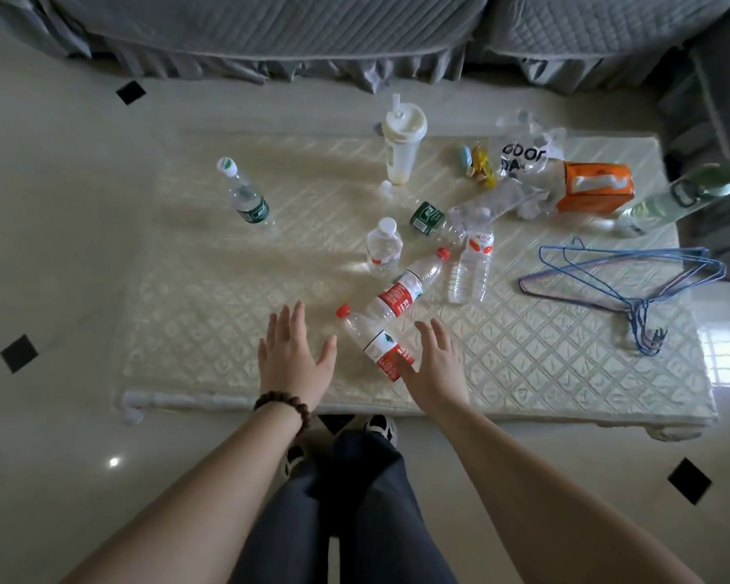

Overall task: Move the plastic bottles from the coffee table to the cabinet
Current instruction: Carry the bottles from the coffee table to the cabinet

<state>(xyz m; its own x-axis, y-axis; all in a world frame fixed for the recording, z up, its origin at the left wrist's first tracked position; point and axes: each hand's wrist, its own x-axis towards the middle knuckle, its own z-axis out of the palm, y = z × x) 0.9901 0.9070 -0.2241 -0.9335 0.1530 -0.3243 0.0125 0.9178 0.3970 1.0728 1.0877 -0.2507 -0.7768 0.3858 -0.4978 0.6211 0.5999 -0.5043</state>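
Nearest to the person, both hands are stretched over the front edge of the coffee table [186,398]. The left hand [292,357] has its fingers straight and spread wide and holds nothing. The right hand [435,364] is also spread and empty; its thumb side lies at the red label of the nearest red-cap bottle [374,345], but I cannot tell if it touches it. This bottle lies on its side between the two hands, cap towards 11 o'clock.

I judge that the first step is in hand: reaching for a bottle, with nothing lifted yet. The next move calls for closing the fingers around the round, light body so that it does not roll away.

Farther, at 1 o'clock from this bottle, a second red-cap bottle [405,290] lies tilted. Beside it, at 3 o'clock, lies a clear bottle [470,267], and a small white-cap bottle [383,248] stands at 11 o'clock. Behind these lies a green-label bottle [428,219]. Another green-label bottle [249,202] stands alone, far at 10 o'clock. The cabinet is not in view.
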